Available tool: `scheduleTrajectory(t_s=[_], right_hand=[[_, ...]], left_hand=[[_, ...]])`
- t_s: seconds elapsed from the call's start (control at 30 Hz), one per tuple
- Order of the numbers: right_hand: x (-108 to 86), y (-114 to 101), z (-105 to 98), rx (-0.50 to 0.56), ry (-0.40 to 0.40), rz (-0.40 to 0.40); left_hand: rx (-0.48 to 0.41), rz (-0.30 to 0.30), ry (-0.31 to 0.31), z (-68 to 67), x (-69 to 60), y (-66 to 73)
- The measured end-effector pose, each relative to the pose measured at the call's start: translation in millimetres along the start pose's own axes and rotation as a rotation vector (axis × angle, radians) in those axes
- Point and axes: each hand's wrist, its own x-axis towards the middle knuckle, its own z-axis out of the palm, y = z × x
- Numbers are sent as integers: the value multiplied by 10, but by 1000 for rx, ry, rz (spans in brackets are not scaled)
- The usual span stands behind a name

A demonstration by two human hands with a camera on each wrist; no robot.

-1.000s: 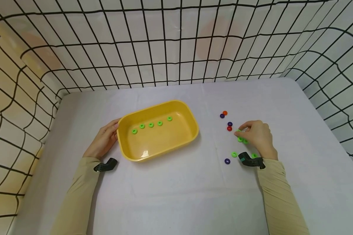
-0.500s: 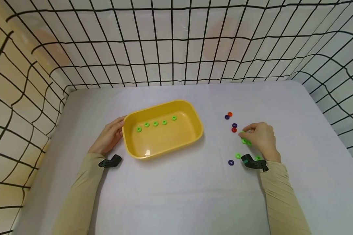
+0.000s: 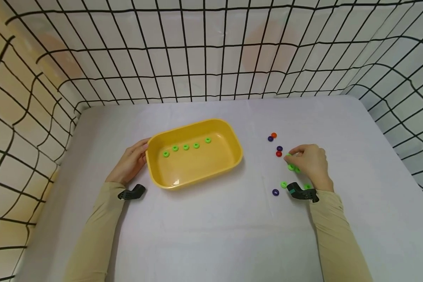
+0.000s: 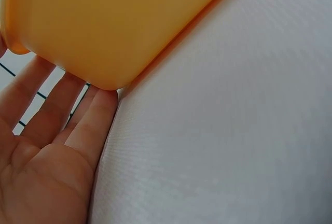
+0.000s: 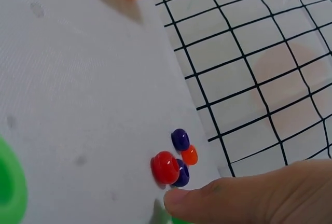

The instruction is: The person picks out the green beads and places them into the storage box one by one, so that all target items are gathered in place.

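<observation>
A yellow tray point(image 3: 194, 172) stands on the white-covered table with several green ring beads point(image 3: 186, 147) in a slanting row inside it. My left hand point(image 3: 127, 162) rests against the tray's left end; in the left wrist view its fingers point(image 4: 91, 123) reach out nearly straight to the tray wall. On the right, my right hand point(image 3: 310, 164) is low over loose beads, thumb and forefinger pinched together on a green bead point(image 3: 288, 155), mostly hidden. In the right wrist view the thumb point(image 5: 233, 200) covers most of it. More green beads point(image 3: 291, 167) lie just under this hand.
Purple beads point(image 3: 275, 192) and a red bead point(image 3: 279, 154) lie left of the right hand, with an orange bead point(image 3: 273, 135) farther back. Another green bead point(image 3: 283, 184) sits near the right wrist camera point(image 3: 302, 192). Black netting point(image 3: 204, 74) surrounds the table's back and sides.
The whole head view has shifted slightly. Both hands, the tray and the beads keep the same places relative to one another.
</observation>
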Motion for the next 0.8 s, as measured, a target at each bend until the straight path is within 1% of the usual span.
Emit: scheduleTrajectory(t_s=[0.07, 0.2, 0.3, 0.4, 0.5, 0.6, 0.67, 0.73, 0.8], right_hand=[[-4, -34, -13, -5, 15, -8], [-33, -102, -50, -22, 41, -27], [-28, -229, -97, -39, 65, -65], [19, -478, -161, -52, 92, -121], [82, -829, -223, -72, 99, -172], [178, -1228, -195, -74, 56, -218], [236, -1499, -127, -80, 2, -260], [288, -1752, -7, -79, -68, -316], [338, -1993, 144, -57, -179, -402]], left_hand=[[2, -1, 7, 3, -11, 5], [15, -12, 2, 32, -13, 11], [6, -10, -6, 41, 1, 3], [-7, 2, -7, 21, 11, -10], [-1, 10, -10, 10, 6, -9], [2, 12, -9, 1, -5, -4], [-3, 13, -8, 3, -7, -4], [-13, 15, -9, 11, 1, -1], [-12, 13, -6, 24, 6, 3]])
